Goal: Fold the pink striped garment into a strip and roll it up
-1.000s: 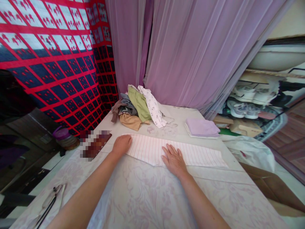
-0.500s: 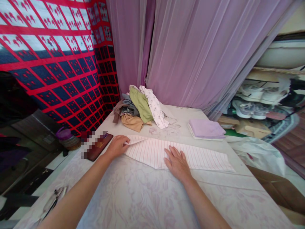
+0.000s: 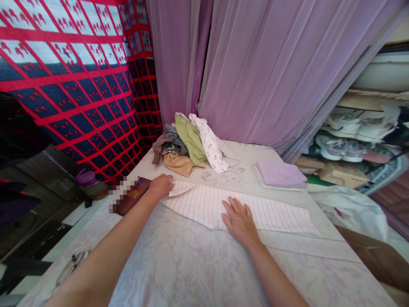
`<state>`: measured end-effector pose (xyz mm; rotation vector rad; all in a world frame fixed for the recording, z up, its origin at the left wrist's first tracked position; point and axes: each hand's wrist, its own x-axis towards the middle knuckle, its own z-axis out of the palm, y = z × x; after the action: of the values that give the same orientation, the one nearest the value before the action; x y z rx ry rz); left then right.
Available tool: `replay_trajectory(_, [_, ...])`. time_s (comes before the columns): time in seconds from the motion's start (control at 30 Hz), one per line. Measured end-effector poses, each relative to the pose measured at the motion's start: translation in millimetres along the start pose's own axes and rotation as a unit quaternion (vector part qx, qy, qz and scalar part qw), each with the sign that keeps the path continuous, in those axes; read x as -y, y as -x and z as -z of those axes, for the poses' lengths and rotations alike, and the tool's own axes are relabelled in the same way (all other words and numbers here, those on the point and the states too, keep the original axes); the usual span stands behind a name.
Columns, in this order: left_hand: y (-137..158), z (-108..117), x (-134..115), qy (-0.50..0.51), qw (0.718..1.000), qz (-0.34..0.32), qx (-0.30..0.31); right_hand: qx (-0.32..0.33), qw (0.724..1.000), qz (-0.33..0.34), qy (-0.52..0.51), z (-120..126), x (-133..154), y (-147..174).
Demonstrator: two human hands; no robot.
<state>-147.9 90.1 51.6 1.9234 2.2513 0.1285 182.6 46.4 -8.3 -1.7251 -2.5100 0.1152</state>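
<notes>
A pair of white pants with thin pink stripes (image 3: 204, 204) lies folded lengthwise across the table, its narrow end to the right. My left hand (image 3: 162, 186) is closed on the wide left end, where the top layer is bunched into a small fold; some fingertips are hidden. On the middle of the pants my right hand (image 3: 240, 220) rests flat, fingers a little spread. Just left of my left hand lies a dark red phone-like object (image 3: 132, 197), partly blurred out.
A heap of clothes (image 3: 188, 143) is at the back, and a folded lilac cloth (image 3: 281, 172) lies at the back right. Eyeglasses (image 3: 70, 266) are at the front left. A purple-lidded jar (image 3: 91, 185) stands beyond the left edge; shoes (image 3: 341, 147) fill a rack at right.
My left hand has shifted slightly up along the pants' end, whose lower corner now spreads further left. My right hand stays in the same place on the cloth. The view has turned slightly.
</notes>
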Motion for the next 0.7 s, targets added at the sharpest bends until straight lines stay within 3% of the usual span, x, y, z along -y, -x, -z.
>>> replay_trajectory(0.17, [-5, 0, 1, -0.002, 1.000, 0.002, 0.015, -0.008, 1.000, 0.001, 0.001, -3, -1, 0])
replay_trajectory(0.37, [-4, -10, 6, 0.032, 0.998, 0.053, -0.013, -0.010, 1.000, 0.004, -0.002, -1, 0, 0])
replay_trajectory(0.7, [-11, -13, 36, 0.189, 0.982, 0.017, 0.005, -0.013, 1.000, 0.003, -0.008, -2, -1, 0])
